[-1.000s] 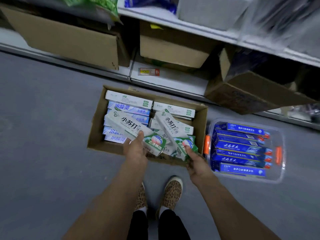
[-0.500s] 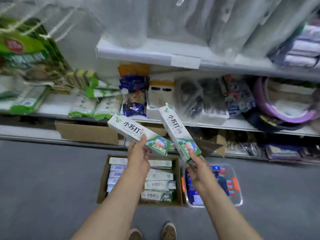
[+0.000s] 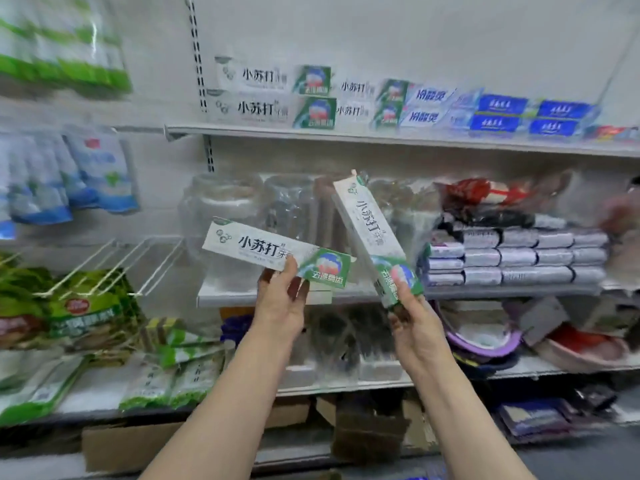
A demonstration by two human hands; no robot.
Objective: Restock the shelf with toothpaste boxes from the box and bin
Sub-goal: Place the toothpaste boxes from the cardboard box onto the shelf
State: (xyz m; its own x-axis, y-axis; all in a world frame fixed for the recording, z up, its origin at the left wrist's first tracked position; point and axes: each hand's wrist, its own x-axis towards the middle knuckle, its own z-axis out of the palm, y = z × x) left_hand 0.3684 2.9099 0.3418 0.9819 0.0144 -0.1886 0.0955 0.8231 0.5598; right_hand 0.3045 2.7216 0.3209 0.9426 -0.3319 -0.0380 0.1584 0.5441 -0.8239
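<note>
My left hand (image 3: 281, 301) grips a white-and-green toothpaste box (image 3: 256, 247) near its green end, the box lying nearly level and pointing left. A second white-and-green toothpaste box (image 3: 369, 230) is held by my right hand (image 3: 414, 327) at its green bottom end, tilted up and leaning left. Both are raised in front of the middle shelf. On the top shelf (image 3: 381, 137) stand stacked matching white-and-green boxes (image 3: 270, 95), then light blue boxes (image 3: 427, 105) and dark blue boxes (image 3: 502, 114). The floor box and bin are out of view.
Green snack bags (image 3: 86, 306) and blue-white pouches (image 3: 100, 168) hang at the left. Clear wrapped containers (image 3: 242, 209) and stacked grey packs (image 3: 519, 254) fill the middle shelf. Cardboard boxes (image 3: 128, 445) sit on the bottom shelf. Another person's blurred hand (image 3: 621, 213) shows at the right edge.
I have lifted both toothpaste boxes from the floor carton up to shelf height. My view has risen from the floor to the top shelf.
</note>
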